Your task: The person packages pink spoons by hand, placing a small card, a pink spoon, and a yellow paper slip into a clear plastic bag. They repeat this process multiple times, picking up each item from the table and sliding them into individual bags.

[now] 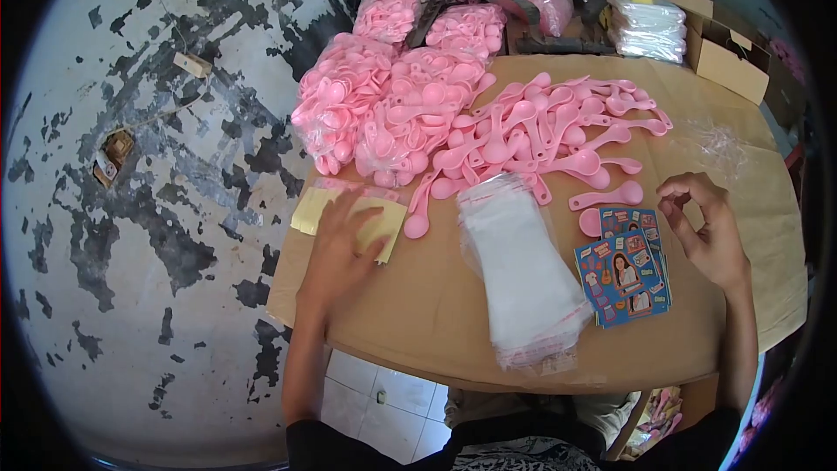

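My left hand lies with its fingers spread over a stack of pale yellow paper slips at the table's left. Over to the right, my right hand is raised, its curled fingertips brought close to the thumb; I cannot make out anything between them. Just left of that hand is a pile of blue printed cards with pictures on them. Between my hands lies a stack of clear plastic bags. Behind the bags and cards spreads a heap of loose pink plastic spoons.
Several clear bags packed with pink spoons stand at the back left. Wrapped plastic packs and an open cardboard box are at the back right. Crumpled clear plastic lies on the brown-covered table. A peeling wall borders the left.
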The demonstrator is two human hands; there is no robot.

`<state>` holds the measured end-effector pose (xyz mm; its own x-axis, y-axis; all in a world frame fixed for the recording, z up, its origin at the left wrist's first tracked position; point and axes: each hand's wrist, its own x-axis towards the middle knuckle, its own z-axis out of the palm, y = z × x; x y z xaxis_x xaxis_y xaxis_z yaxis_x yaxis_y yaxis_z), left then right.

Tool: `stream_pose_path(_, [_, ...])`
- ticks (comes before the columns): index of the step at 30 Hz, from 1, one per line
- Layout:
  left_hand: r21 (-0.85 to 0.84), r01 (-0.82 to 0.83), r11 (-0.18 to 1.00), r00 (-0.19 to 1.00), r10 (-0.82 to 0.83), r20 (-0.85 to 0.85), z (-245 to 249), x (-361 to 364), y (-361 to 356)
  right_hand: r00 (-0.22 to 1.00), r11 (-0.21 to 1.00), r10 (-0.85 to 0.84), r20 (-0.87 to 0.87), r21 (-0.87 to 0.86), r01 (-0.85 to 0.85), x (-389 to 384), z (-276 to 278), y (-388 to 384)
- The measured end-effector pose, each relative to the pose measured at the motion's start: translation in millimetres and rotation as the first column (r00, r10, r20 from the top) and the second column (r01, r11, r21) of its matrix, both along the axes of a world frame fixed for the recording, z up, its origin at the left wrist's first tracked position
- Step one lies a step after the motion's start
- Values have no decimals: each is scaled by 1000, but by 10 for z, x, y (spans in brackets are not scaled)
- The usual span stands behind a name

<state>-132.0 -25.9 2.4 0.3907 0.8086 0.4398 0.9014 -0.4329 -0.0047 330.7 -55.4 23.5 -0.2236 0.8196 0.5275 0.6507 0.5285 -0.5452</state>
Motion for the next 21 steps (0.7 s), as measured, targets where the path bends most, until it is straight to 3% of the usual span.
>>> stream_pose_path(3, [-129, -30, 991, 999, 32, 15, -147, 4, -55, 1000, 1000, 14, 9, -6, -14, -31, 20, -29])
stream_pose_path(6, [-219, -59, 974, 972, 106, 211, -143, 17, -72, 998, 1000, 22, 59, 18, -23, -61, 29, -65])
stream_pose_path(9, [-80, -114, 990, 992, 118, 38, -90, 57, -68, 995, 998, 45, 88, 32, -48, -97, 11, -68])
stream_pose_path(13, [-153, 3, 988, 994, -20, -110, 2, 46, -140, 988, 993, 90, 128, 62, -98, -166, 28, -95])
stream_pose_path(17, [-76, -30, 997, 999, 28, -28, -242, 12, -181, 987, 990, 97, 126, 92, -109, -212, 42, -115])
stream_pose_path(20, [-2, -57, 998, 996, 57, -62, -236, 58, -228, 991, 992, 126, -38, 16, -126, -312, 8, -89])
stream_pose_path(21, [-31, -2, 1000, 1000, 2, -2, -200, 114, -249, 991, 990, 137, 11, 40, -137, -365, 27, -78])
